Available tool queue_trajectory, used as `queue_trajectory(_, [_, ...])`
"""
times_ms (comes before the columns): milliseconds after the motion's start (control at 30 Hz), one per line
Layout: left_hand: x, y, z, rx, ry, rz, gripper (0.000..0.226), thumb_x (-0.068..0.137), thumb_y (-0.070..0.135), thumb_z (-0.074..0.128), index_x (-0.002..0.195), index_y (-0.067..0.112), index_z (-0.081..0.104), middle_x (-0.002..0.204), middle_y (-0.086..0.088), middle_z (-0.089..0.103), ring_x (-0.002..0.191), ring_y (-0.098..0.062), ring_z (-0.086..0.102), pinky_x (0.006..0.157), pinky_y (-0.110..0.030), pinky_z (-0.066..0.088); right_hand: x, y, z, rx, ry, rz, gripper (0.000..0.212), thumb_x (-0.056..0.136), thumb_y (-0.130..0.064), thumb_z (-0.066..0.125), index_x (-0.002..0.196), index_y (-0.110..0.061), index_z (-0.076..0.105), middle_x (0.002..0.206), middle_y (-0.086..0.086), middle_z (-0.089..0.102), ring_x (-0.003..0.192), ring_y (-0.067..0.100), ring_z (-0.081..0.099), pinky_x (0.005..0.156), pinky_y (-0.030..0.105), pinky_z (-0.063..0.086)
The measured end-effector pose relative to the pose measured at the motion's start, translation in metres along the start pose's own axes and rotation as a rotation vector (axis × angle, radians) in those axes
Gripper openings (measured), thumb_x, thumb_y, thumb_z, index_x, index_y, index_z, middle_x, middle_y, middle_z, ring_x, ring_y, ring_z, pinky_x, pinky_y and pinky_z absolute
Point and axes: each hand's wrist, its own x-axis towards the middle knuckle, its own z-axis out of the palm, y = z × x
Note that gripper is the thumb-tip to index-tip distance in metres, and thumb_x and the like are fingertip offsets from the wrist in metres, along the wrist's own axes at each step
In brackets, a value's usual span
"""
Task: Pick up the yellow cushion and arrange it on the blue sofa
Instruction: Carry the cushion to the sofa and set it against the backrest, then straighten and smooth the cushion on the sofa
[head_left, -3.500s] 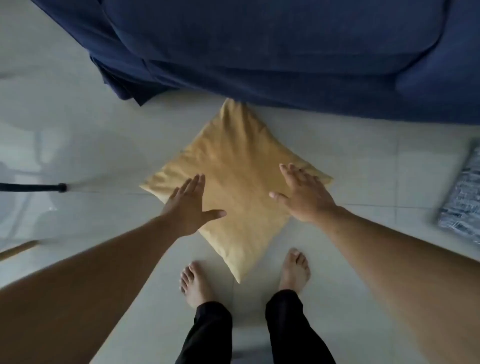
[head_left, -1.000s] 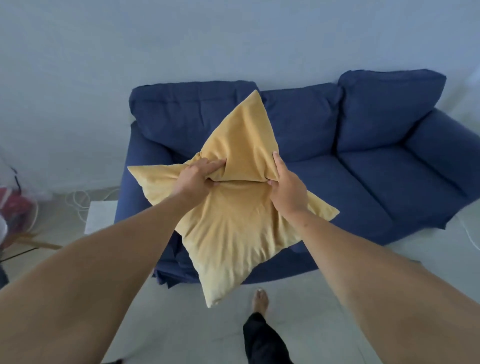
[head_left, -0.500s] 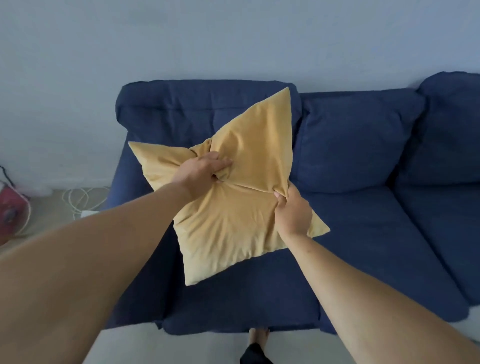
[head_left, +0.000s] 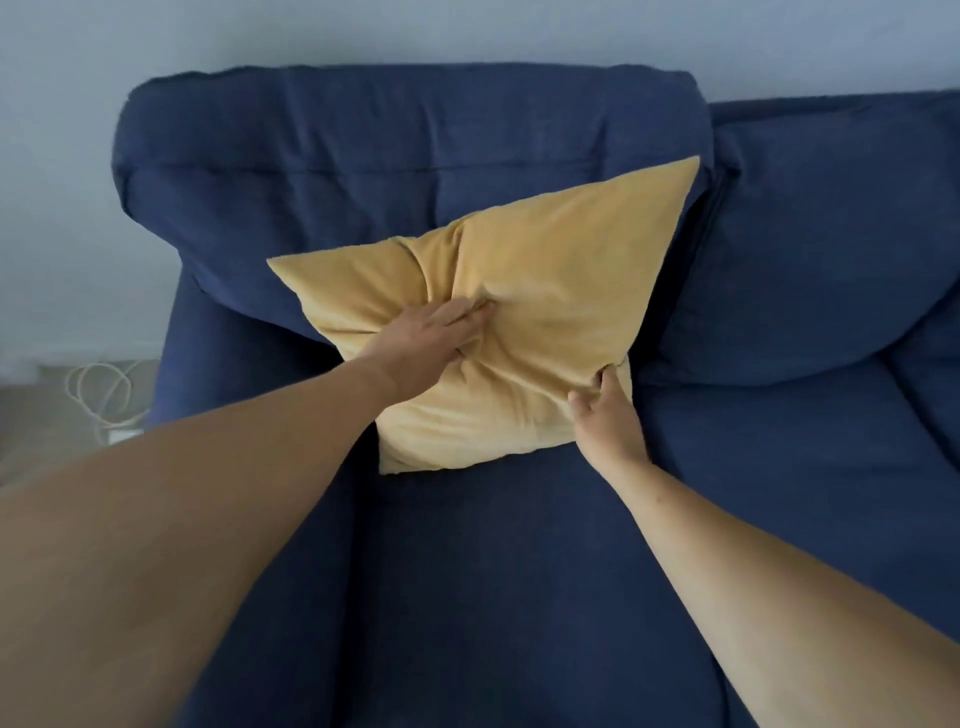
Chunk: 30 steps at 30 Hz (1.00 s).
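Note:
The yellow cushion leans against the left back pillow of the blue sofa, its lower edge resting on the seat. My left hand lies on the cushion's creased middle, fingers pressed into the fabric. My right hand pinches the cushion's lower right corner between thumb and fingers. Both forearms reach in from the bottom of the view.
A second blue back pillow sits to the right of the cushion. A pale wall rises behind the sofa. On the floor to the left lie a coiled white cable and a white box.
The cushion went from the floor, up in both hands, to resting on the sofa seat against the back pillow. My left hand's grip loosened to a flat press; my right hand slid to the corner.

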Motion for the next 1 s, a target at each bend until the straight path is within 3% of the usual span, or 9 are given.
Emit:
queue_trajectory(67, [-0.001,-0.007,0.004,0.026,0.102,-0.020,0.079,0.092,0.030,0.058,0.153,0.034,0.008,0.128,-0.003,0.041,0.118,-0.024,0.045,0.105,-0.041,0.039,0.000,-0.004,0.001,-0.002,0.083,-0.092,0.069,0.098,-0.031,0.050,0.156,-0.017,0.015,0.161,0.001,0.030,0.145,0.022,0.035,0.116,0.044,0.037])
queue_trajectory(167, [-0.003,-0.020,-0.002,0.019,0.271,-0.060,0.085,0.085,0.048,0.064,0.152,0.035,0.013,0.128,-0.008,0.044,0.115,-0.027,0.044,0.103,-0.044,0.037,-0.003,-0.024,-0.008,-0.116,0.264,-0.224,0.073,0.099,-0.032,0.050,0.158,-0.014,0.010,0.168,0.006,0.012,0.154,0.020,0.016,0.124,0.042,0.021])
queue_trajectory(333, [-0.019,-0.038,0.001,0.030,0.401,-0.228,0.085,0.087,0.071,0.044,0.154,0.027,0.018,0.157,-0.011,0.027,0.145,-0.030,0.023,0.121,-0.050,0.010,0.008,-0.065,-0.028,-0.399,0.447,-0.538,0.069,0.098,-0.034,0.049,0.157,-0.013,0.018,0.165,0.017,0.013,0.151,0.031,0.018,0.123,0.046,0.019])
queue_trajectory(467, [-0.024,-0.056,-0.002,-0.080,0.386,-0.411,0.072,0.095,0.062,0.034,0.155,0.029,0.010,0.162,-0.009,0.015,0.152,-0.027,0.005,0.122,-0.053,-0.006,0.032,-0.088,-0.046,-0.628,0.419,-0.741,0.062,0.101,-0.036,0.043,0.156,-0.015,0.024,0.167,0.014,0.010,0.154,0.031,0.011,0.124,0.052,0.009])
queue_trajectory(567, [-0.011,-0.064,-0.011,-0.110,0.451,-0.411,0.060,0.100,0.048,0.035,0.153,0.021,0.023,0.139,-0.010,0.045,0.140,-0.027,0.032,0.123,-0.053,0.000,0.059,-0.104,-0.067,-0.686,0.430,-0.807,0.057,0.104,-0.037,0.037,0.156,-0.016,0.026,0.167,0.014,0.011,0.154,0.030,0.009,0.124,0.055,0.005])
queue_trajectory(667, [0.003,-0.070,-0.018,-0.126,0.522,-0.400,0.039,0.101,0.034,0.045,0.131,0.012,0.056,0.106,-0.011,0.059,0.110,-0.032,0.054,0.122,-0.046,0.014,0.092,-0.111,-0.090,-0.752,0.355,-0.749,0.061,0.102,-0.044,0.037,0.155,-0.015,0.026,0.164,0.012,0.023,0.154,0.027,0.012,0.124,0.055,0.001])
queue_trajectory(767, [0.010,-0.068,-0.025,-0.111,0.621,-0.273,0.025,0.097,0.018,0.050,0.101,0.006,0.072,0.078,-0.012,0.057,0.076,-0.035,0.058,0.098,-0.051,0.046,0.108,-0.116,-0.096,-0.801,0.274,-0.730,0.045,0.101,-0.039,0.046,0.130,-0.007,0.057,0.128,0.017,0.055,0.134,0.036,0.040,0.122,0.059,0.005])
queue_trajectory(867, [0.009,-0.061,-0.044,-0.120,0.647,-0.264,0.026,0.096,0.014,0.049,0.097,0.006,0.073,0.073,-0.012,0.052,0.067,-0.032,0.052,0.079,-0.041,0.046,0.100,-0.123,-0.098,-0.790,0.335,-0.770,0.035,0.101,-0.027,0.047,0.087,-0.003,0.068,0.096,0.016,0.065,0.111,0.039,0.053,0.116,0.056,0.024])
queue_trajectory(1000, [-0.004,-0.062,-0.063,-0.151,0.638,-0.293,0.022,0.096,0.011,0.051,0.098,0.010,0.073,0.077,-0.009,0.052,0.071,-0.028,0.051,0.077,-0.037,0.044,0.077,-0.124,-0.111,-0.644,0.518,-0.827,0.032,0.099,-0.024,0.049,0.084,-0.004,0.069,0.088,0.011,0.067,0.094,0.036,0.057,0.099,0.050,0.038])
